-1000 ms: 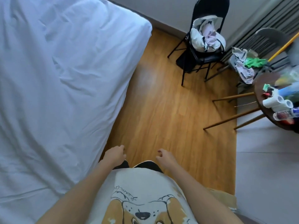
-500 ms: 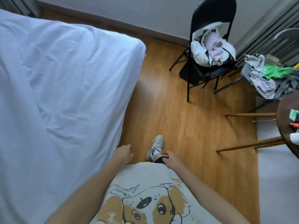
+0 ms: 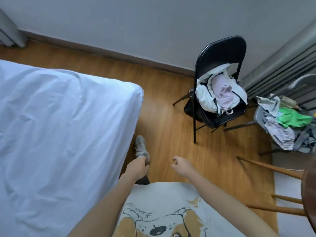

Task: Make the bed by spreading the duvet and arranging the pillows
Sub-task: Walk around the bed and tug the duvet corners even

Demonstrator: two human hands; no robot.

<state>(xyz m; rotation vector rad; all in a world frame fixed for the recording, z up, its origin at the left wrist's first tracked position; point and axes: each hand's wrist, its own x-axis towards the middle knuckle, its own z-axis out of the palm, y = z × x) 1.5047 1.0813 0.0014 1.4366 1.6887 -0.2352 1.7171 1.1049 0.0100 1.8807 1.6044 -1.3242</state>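
White duvet [image 3: 56, 134]: spread with creases over the bed, just left of the left hand, its corner ahead and to the left of that hand.
Left hand [image 3: 137, 168]: loosely curled into a soft fist, empty, hanging just beside the duvet's edge, apart from it.
Right hand [image 3: 182, 166]: fingers half curled, thumb apart, holding nothing, raised over the floor to the right of the left hand.
Pillows: cannot tell where; out of view.
Shoe [image 3: 142, 148]: grey trainer on the floor, just ahead of the left hand, close to the bed's side.
Wooden floor [image 3: 171, 134]: bare boards under and ahead of both hands.
Black folding chair [image 3: 220, 65]: well ahead and to the right of the right hand, near the wall, with a pale bundle of clothes [image 3: 220, 93] on its seat.
Second chair [image 3: 282, 127]: farther right, piled with clothing, a green piece [image 3: 292, 119] on top.
Worktop [image 3: 309, 194]: dark round edge on wooden legs, far right of the right hand.
Shirt [image 3: 171, 211]: pale, with a dog print, below both hands.
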